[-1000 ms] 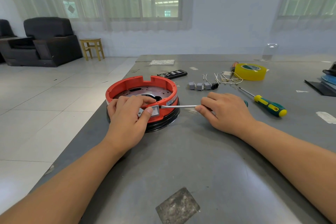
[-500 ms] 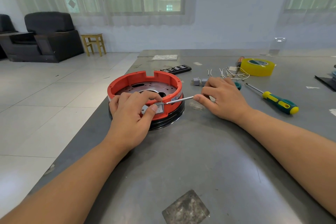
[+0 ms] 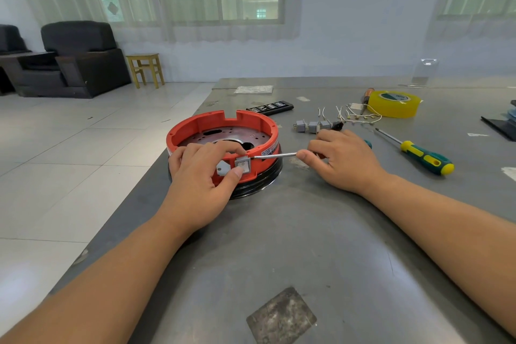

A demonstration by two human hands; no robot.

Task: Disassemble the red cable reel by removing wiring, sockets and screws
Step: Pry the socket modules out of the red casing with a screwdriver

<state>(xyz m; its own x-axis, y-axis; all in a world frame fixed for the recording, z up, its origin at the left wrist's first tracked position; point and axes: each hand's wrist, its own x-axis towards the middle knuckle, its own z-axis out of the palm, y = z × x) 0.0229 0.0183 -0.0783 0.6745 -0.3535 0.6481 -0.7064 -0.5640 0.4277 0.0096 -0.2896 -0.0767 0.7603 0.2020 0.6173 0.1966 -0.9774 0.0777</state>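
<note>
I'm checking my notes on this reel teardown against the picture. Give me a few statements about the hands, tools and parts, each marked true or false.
1. The right hand holds a screwdriver whose tip is at the grey switch on the reel. True.
2. The left hand lies flat on the table, away from the reel. False: it grips the reel's rim, thumb by the switch.
3. A second screwdriver, green and yellow, lies unused on the table. True.
4. The tape roll sits inside the reel. False: it lies on the table, far right of the reel.
5. Loose grey sockets lie behind the right hand. True.
</note>
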